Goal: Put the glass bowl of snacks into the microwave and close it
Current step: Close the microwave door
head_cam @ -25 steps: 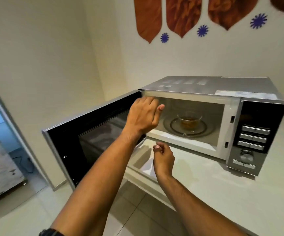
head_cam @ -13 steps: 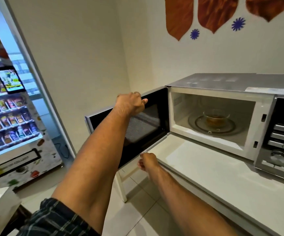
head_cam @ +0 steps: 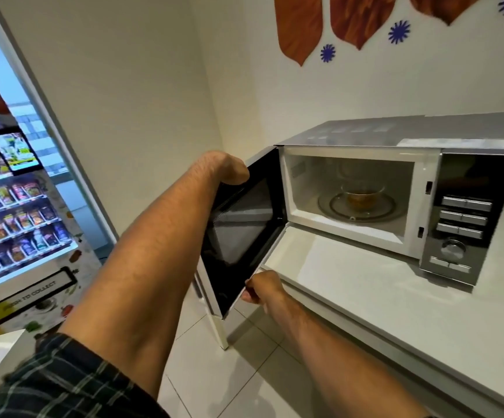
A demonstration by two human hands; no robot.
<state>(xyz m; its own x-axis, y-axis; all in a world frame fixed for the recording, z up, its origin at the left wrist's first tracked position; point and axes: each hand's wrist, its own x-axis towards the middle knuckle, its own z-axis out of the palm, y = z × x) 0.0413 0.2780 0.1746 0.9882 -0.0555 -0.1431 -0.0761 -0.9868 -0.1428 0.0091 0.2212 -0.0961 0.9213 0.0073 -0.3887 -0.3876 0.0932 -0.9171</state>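
Head view: glass bowl of snacks (head_cam: 363, 197) sits on the microwave (head_cam: 401, 188) turntable. Left hand (head_cam: 225, 168) fingers hidden behind the door (head_cam: 244, 227) top; right hand (head_cam: 261, 288) fingers curled at its lower corner, risking pinching when shut.

The microwave (head_cam: 395, 137) has a brushed, matt metal top and a smooth white enamelled cavity. Its door (head_cam: 241, 224), left of the cavity, is glossy black with a fine mesh screen. Inside sits a clear glass bowl (head_cam: 362, 196) on a glass turntable (head_cam: 362, 206). The control panel (head_cam: 462, 212), right of the cavity, is shiny black with silvery plastic buttons. Below the microwave, the tabletop (head_cam: 380, 297) is smooth, pale and faintly glossy.
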